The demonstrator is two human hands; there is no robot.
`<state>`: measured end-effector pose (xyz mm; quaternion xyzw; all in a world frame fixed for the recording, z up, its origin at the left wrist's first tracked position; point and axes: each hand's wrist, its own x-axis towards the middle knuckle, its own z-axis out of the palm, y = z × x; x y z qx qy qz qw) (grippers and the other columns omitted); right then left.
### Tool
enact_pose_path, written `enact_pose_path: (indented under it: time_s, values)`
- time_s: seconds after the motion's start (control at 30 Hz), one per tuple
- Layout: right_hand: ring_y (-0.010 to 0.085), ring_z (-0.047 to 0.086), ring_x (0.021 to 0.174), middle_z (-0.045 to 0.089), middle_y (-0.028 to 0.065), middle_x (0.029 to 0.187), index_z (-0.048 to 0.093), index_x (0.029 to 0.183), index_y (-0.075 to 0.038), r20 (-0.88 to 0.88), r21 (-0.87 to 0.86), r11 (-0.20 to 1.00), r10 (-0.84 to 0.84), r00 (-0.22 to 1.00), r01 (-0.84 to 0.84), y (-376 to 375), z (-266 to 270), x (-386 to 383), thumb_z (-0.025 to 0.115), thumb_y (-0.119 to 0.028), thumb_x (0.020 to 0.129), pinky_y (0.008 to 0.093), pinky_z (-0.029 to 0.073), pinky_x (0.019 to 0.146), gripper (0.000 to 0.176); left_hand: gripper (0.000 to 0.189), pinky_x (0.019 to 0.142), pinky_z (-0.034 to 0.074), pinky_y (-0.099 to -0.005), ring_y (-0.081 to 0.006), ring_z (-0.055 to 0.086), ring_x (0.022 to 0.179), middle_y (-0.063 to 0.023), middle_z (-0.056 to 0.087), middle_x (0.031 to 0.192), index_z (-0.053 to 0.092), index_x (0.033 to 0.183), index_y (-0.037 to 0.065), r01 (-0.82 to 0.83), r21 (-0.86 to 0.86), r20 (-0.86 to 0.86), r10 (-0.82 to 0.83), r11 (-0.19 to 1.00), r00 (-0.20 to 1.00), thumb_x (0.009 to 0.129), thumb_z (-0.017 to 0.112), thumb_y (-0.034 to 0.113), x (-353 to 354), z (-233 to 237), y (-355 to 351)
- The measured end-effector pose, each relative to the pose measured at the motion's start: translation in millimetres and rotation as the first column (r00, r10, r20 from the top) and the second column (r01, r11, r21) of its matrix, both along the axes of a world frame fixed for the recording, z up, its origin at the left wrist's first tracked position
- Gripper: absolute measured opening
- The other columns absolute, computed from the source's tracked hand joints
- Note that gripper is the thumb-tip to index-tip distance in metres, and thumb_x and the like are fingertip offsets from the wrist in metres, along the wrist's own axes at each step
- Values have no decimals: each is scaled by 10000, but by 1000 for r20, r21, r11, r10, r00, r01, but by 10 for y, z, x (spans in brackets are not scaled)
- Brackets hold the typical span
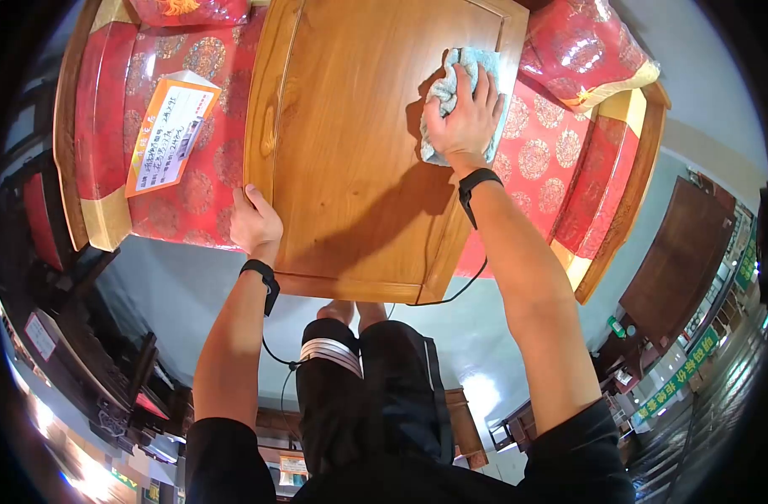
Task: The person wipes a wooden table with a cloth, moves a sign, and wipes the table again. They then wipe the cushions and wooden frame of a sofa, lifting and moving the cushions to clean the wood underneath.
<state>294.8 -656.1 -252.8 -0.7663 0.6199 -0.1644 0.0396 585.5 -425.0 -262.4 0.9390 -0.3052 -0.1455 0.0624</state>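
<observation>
A wooden tabletop or panel point(350, 126) with a framed border fills the middle of the view. My left hand point(256, 221) has its fingers curled at the panel's left edge, thumb on top. On the upper right of the panel lies a folded pale blue-grey cloth point(434, 144). My right hand point(468, 113) presses down on this cloth, fingers extended over it and thumb along its left side. What lies under the right palm is hidden. A dark strap circles each wrist.
Red patterned seat cushions point(535, 151) in clear plastic flank the panel, with a plastic-wrapped pillow point(581, 50) at upper right. A folded price card point(172, 134) stands on the left cushion. A black cable point(464, 290) hangs by the panel's lower edge.
</observation>
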Motion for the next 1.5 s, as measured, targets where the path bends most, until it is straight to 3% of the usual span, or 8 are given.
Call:
enact_pose_path:
  time_s: [0.37, 0.57, 0.67, 0.83, 1.0, 1.27, 1.4, 1.5]
  values:
    - [419, 398, 1464, 494, 201, 1521, 568, 1430, -151, 18, -72, 997, -1, 1000, 2, 2, -93, -32, 669, -412, 811, 648, 257, 1214, 679, 481, 745, 502, -626, -489, 678, 911, -247, 721, 982, 593, 1101, 61, -7, 20, -62, 9, 1000, 998, 1077, 359, 481, 13, 56, -28]
    - [414, 423, 1453, 530, 209, 1496, 580, 1423, -137, 48, -97, 994, -41, 998, 46, 73, -96, -11, 648, -443, 843, 623, 287, 1205, 659, 489, 795, 527, -598, -474, 682, 983, -191, 716, 1151, 579, 1136, 63, -26, 35, -148, 31, 999, 989, 1077, 348, 490, 17, 100, -45]
    - [426, 418, 1456, 523, 223, 1506, 560, 1437, -119, 57, -121, 980, -155, 986, 161, 403, -127, 38, 644, -445, 858, 625, 288, 1202, 671, 492, 815, 527, -600, -473, 683, 995, -194, 704, 1193, 580, 1142, 63, -26, -1, -134, 25, 1000, 991, 1077, 348, 491, 24, 54, -28]
    - [442, 386, 1482, 485, 228, 1549, 536, 1456, -109, -2, -47, 984, -173, 985, 172, 1549, -3, 102, 658, -413, 851, 635, 242, 1226, 689, 540, 833, 534, -599, -483, 690, 1004, -221, 698, 1202, 584, 1177, 22, -2, 15, -169, 4, 1000, 986, 1077, 338, 492, 16, 177, -52]
    - [450, 327, 1525, 408, 207, 1627, 537, 1446, -71, 2, 101, 995, -2, 1000, 2, 2492, 109, 1, 671, -377, 789, 643, 215, 1240, 736, 547, 815, 546, -590, -474, 695, 989, -218, 704, 1185, 592, 1161, 8, 29, -46, -164, -36, 999, 986, 1076, 350, 490, 39, 169, -21]
    - [504, 315, 1509, 363, 282, 1626, 555, 1425, -48, 44, 147, 967, 202, 978, -207, 2339, 214, -160, 675, -405, 765, 668, 217, 1231, 759, 544, 835, 524, -608, -494, 678, 1001, -224, 692, 1198, 584, 1159, 18, -4, -45, -229, -7, 999, 973, 1079, 346, 500, 37, 208, -26]
    - [491, 287, 1529, 335, 268, 1646, 561, 1429, -66, 18, 232, 873, 438, 899, -430, 2066, 287, -334, 682, -416, 732, 668, 191, 1247, 789, 511, 822, 524, -603, -493, 670, 1004, -215, 689, 1188, 579, 1137, 19, -20, -53, -186, 10, 998, 983, 1079, 366, 480, 15, 195, -40]
    - [460, 283, 1545, 323, 220, 1673, 551, 1459, -140, -5, 443, 668, 669, 743, -598, 1790, 339, -448, 737, -409, 658, 650, 196, 1259, 866, 428, 781, 521, -600, -439, 661, 1005, -187, 672, 1075, 555, 1065, 30, -10, -69, -171, -2, 998, 985, 1070, 443, 443, 17, 136, -7]
